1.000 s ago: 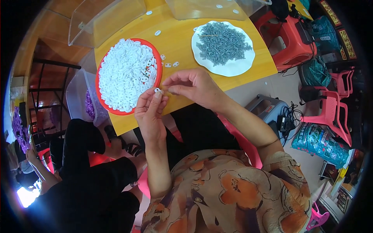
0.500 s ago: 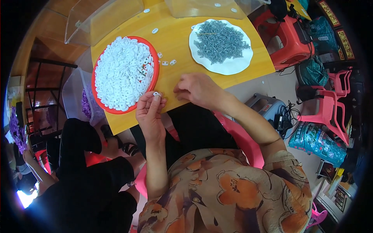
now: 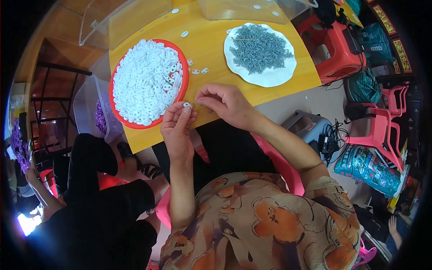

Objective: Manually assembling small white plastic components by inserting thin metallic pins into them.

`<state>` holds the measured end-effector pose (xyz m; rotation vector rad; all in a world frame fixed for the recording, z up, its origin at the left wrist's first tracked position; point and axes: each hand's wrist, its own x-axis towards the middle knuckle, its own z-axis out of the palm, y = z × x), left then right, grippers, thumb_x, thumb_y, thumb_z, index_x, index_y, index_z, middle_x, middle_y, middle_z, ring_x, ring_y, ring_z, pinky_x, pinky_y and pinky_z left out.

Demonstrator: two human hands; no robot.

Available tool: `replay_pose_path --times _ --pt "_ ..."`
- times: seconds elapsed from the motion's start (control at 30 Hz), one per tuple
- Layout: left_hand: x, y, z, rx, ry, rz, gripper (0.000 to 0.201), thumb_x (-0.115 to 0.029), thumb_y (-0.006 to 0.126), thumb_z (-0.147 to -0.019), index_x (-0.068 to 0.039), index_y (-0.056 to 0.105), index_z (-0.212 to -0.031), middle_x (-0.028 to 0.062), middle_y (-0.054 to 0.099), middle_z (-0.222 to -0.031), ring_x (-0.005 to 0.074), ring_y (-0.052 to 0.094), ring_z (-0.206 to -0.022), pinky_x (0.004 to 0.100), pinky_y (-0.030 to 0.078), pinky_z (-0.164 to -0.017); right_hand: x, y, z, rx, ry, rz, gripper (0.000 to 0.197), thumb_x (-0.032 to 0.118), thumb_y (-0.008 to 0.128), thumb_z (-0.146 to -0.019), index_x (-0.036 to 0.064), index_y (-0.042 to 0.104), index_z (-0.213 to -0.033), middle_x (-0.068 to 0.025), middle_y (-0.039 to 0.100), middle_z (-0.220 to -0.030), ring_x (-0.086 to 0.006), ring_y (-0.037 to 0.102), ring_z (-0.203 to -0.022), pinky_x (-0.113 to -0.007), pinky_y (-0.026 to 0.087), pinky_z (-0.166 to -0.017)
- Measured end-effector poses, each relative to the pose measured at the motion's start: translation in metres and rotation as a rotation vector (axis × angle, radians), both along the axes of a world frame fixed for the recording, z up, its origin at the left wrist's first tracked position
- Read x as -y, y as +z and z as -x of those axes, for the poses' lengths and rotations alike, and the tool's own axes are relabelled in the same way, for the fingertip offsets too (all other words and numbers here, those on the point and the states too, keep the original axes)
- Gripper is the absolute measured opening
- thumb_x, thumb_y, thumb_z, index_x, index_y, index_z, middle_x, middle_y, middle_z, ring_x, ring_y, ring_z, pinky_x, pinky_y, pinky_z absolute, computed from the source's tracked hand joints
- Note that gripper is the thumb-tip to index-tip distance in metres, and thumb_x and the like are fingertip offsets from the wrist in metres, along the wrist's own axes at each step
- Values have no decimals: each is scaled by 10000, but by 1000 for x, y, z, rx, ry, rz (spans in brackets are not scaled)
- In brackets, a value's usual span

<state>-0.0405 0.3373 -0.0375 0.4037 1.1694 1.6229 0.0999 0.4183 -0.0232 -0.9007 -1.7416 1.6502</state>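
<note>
My left hand [image 3: 178,130] pinches a small white oval plastic piece with holes [image 3: 187,105] between thumb and forefinger, just off the table's near edge. Close to its right, my right hand [image 3: 227,104] has thumb and forefinger pressed together; anything between them is too small to make out. The two hands are apart. Beyond the left hand, a round red tray [image 3: 185,77] carries a heap of the same white pieces [image 3: 143,85]. Toward the far right, a white scalloped plate [image 3: 268,79] bears a pile of small grey screw-like parts [image 3: 258,49].
Several loose white pieces [image 3: 204,71] lie on the yellow table [image 3: 207,45]. Clear plastic bins [image 3: 121,22] stand along its far side. A person in black [image 3: 103,202] sits at my left. Red stools [image 3: 335,49] and a grey case with cables [image 3: 306,127] are on the right.
My right hand has come nearer to my left hand, its thumb and forefinger now pinched together. The view has shifted slightly. Another person's hand now shows at the lower right.
</note>
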Motion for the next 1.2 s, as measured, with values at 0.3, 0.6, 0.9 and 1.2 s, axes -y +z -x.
replay_pose_path --times 0.3,0.6,0.9,1.2 --pt "-2 0 -3 -56 -11 2 140 -34 599 -841 -15 581 -979 50 633 -865 94 598 -721 192 471 -662 3 -2 3 -53 -11 -2 111 71 556 -872 -36 587 -882 -24 573 -720 -63 516 -639 -206 446 -583" --pt "-2 0 -6 -90 -9 10 144 -33 604 -837 -9 582 -978 54 633 -857 98 602 -720 195 480 -666 3 -5 4 -30 -56 -212 101 68 573 -851 -33 577 -862 -66 568 -685 -94 522 -606 -237 433 -550" --pt "-3 2 -7 -86 14 7 152 -23 603 -835 -1 581 -983 56 633 -856 104 604 -718 202 484 -673 1 -8 2 -20 -87 -324 79 52 572 -841 -25 571 -856 -92 563 -706 -125 529 -604 -256 429 -553" --pt "-3 2 -8 -104 -1 16 154 -18 613 -827 0 581 -977 54 634 -847 104 606 -716 195 482 -667 1 -8 2 6 -89 -396 92 67 577 -842 -25 569 -846 -87 564 -690 -129 530 -599 -261 427 -549"
